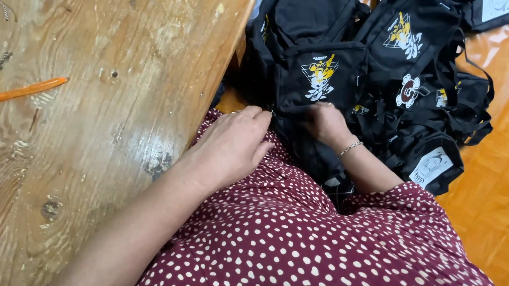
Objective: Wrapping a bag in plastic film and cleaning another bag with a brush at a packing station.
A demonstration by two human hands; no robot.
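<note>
While the worn wooden counter [97, 126] edge crowds our left hand [232, 145], both hands' fingers pinch the black fabric pouch with yellow-white print [319, 77]; our right hand [325, 123] has room.

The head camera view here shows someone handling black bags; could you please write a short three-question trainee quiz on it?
1. True or false: both hands touch the black bag with the yellow-and-white print.
2. Which lies on the wooden table? A) scissors B) an orange pen C) a cup
3. What is worn on the wrist of the right hand?

Key:
1. True; the left hand grips its edge and the right hand is on it too.
2. B
3. A thin metal bracelet.
</note>
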